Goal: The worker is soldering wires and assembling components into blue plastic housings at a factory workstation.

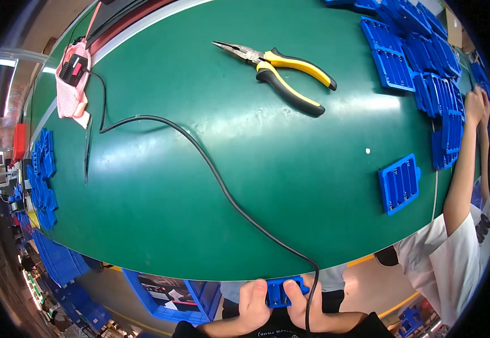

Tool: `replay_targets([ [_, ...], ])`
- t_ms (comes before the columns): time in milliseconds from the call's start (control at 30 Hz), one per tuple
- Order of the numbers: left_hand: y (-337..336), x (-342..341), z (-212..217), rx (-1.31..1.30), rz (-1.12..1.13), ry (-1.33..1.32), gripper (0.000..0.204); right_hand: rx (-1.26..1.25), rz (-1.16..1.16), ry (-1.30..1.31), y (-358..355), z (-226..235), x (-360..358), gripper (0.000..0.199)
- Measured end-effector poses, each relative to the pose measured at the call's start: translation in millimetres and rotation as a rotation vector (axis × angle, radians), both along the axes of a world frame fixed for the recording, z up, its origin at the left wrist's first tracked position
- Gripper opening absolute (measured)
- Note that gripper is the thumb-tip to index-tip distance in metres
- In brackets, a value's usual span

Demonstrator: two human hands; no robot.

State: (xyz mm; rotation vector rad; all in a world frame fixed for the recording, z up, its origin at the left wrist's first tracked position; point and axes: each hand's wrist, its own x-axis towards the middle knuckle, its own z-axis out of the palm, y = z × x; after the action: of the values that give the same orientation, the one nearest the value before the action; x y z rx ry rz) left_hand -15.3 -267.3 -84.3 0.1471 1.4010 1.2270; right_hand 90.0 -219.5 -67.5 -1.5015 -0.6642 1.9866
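A blue slotted plastic tray (279, 295) is held between my two hands, just off the near edge of the green table. My left hand (254, 301) grips its left side, the thumb lying along the rim. On the other side my right hand (303, 301) pinches it with the thumb over the slots. The fingers under the tray are hidden. A black cable (222, 183) runs across the table and passes down over my right hand. Another blue tray (400, 185) of the same kind lies on the table to the right.
Long-nose pliers (273, 70) with yellow-black handles lie at the far middle. Stacked blue trays (425, 62) fill the far right, by a co-worker's arm (463, 163). More blue parts (43, 180) sit left. A pink cloth pouch (73, 90) and tweezers (87, 152) lie far left; a blue crate (202, 301) stands below.
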Motion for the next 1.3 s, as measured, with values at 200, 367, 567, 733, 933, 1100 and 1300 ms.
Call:
replay_targets([
  [200,1.6,-4.3,11.2,-0.133,-0.030,-0.110,0.040,-0.048,-0.125,-0.031,4.2,9.1,-11.0,0.013],
  [367,-9.5,0.1,-5.1,-0.086,-0.033,-0.067,0.036,0.079,-0.030,-0.162,13.1,23.8,-14.2,0.012],
  [567,10.3,-12.3,-11.8,0.072,-0.086,-0.137,0.023,0.152,0.068,-0.137,6.6,-5.8,-5.3,0.018],
  [733,5.5,-48.5,3.9,0.294,-0.451,0.647,0.021,0.434,0.272,-0.019,-0.7,-24.7,7.6,0.026],
  [933,-32.8,-52.4,-6.1,0.297,-0.098,0.162,0.033,0.422,0.132,0.529,0.6,-41.8,19.8,0.073],
  [1100,-13.3,-21.1,-25.2,0.460,0.137,-0.354,0.031,0.525,0.251,0.475,1.9,-48.2,20.1,0.081],
  [1300,-2.7,-4.4,-44.0,0.597,0.167,-0.183,0.028,0.598,0.241,0.305,-3.7,-51.9,7.9,0.079],
])
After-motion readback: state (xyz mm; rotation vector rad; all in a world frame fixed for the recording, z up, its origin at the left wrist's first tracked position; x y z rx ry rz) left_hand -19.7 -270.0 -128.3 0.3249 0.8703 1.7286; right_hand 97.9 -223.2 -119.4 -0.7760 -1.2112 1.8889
